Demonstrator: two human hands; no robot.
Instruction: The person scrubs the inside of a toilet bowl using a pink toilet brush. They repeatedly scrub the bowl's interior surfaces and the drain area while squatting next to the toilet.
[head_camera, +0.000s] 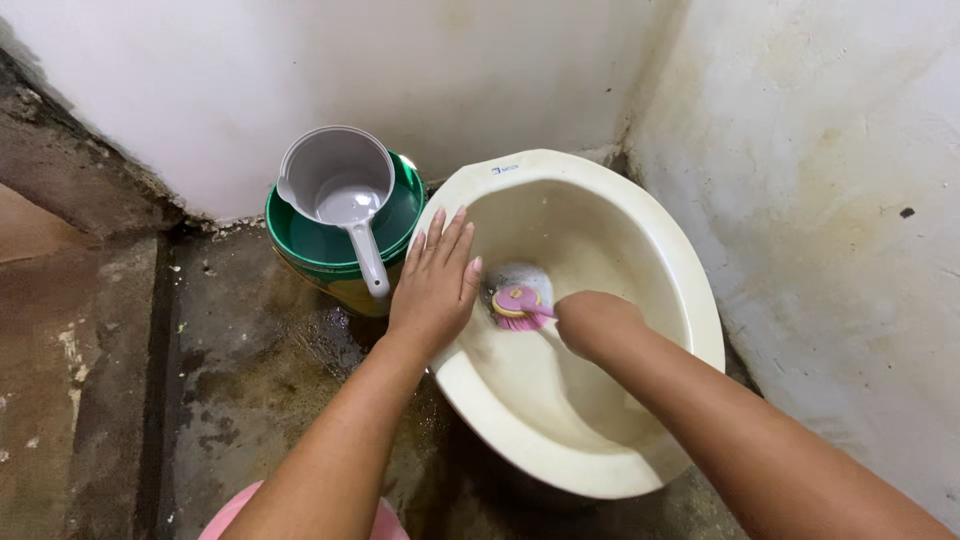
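Head view. The right hand (597, 322) is closed around the handle of a pink brush (520, 305), whose head presses into foam at the bottom of a cream bowl (690, 300); the bowl sits on the floor (250, 380) in the wall corner. The left hand (435, 285) lies open and flat on the bowl's left rim. The brush looks light, with a stiff handle and soft bristles, probably slippery with soap; the handle is the natural hold. The bowl looks heavy, rigid and smooth, best steadied at its rim. Just left stands a green bucket (300, 235) carrying a grey dipper (340, 180).
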